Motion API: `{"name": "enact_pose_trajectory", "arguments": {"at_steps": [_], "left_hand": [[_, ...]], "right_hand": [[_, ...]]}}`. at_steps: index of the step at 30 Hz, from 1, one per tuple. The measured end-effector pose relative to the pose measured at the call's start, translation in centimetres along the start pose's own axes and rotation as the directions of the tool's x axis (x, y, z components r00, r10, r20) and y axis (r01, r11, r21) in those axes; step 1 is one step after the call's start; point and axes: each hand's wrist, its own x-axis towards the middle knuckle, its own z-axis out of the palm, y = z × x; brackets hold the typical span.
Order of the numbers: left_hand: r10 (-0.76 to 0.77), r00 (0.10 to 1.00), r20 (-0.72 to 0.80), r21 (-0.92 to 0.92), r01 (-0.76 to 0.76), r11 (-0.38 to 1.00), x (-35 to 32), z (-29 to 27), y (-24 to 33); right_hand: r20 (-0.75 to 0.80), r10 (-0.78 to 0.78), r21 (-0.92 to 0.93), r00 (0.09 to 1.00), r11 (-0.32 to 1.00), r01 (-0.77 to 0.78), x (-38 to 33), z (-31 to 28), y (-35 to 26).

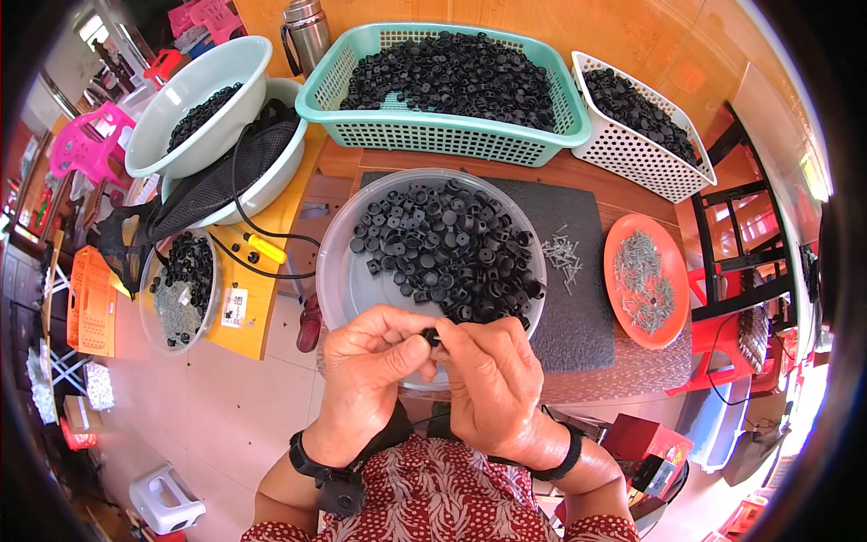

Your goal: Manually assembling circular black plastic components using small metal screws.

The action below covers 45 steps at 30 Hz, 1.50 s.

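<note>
Between my two hands, just over the near rim of a clear round tub (336,303), is a small black plastic part (431,336). My left hand (375,357) pinches it between thumb and fingers. From the other side my right hand (492,370) closes its fingertips on the same part; whether a screw is also in them I cannot make out. Behind the hands, the tub holds a heap of black plastic caps (442,239). Loose metal screws (564,259) lie on the dark grey mat (578,316) to its right. More screws fill an orange oval plate (675,312) farther right.
A green basket (433,135) and a white basket (623,154), both full of black parts, stand at the back. At left are pale green basins (248,68), a small tub (212,298) of parts and screws, and a yellow-handled screwdriver (266,248). A steel flask (307,36) stands behind.
</note>
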Motion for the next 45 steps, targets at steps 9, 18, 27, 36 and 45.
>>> {"name": "enact_pose_trajectory", "arguments": {"at_steps": [9, 18, 27, 36, 45], "left_hand": [[-0.010, 1.000, 0.005, 0.002, 0.010, 1.000, -0.4, 0.2, 0.4], [0.004, 1.000, -0.020, 0.025, -0.003, 1.000, -0.4, -0.2, 0.5], [0.033, 0.999, -0.015, 0.098, -0.032, 0.995, -0.8, -0.3, 0.8], [0.098, 0.993, -0.058, 0.071, -0.094, 0.993, -0.2, -1.8, 1.5], [0.132, 0.988, -0.076, 0.088, -0.125, 0.988, -0.3, -3.1, 1.8]], "right_hand": [[-0.024, 0.070, 0.138, 0.997, 0.988, -0.066, 0.4, -0.3, 0.0], [0.003, 0.040, 0.109, 0.999, 0.993, -0.040, 0.6, 0.0, -0.1], [0.022, -0.031, 0.141, 0.999, 0.990, 0.028, 1.0, 0.3, 0.1], [0.159, 0.112, 0.102, 0.981, 0.986, -0.129, 1.6, -1.0, 0.9], [0.670, -0.168, 0.078, 0.723, 0.985, 0.156, 1.7, 0.1, 1.7]]}}
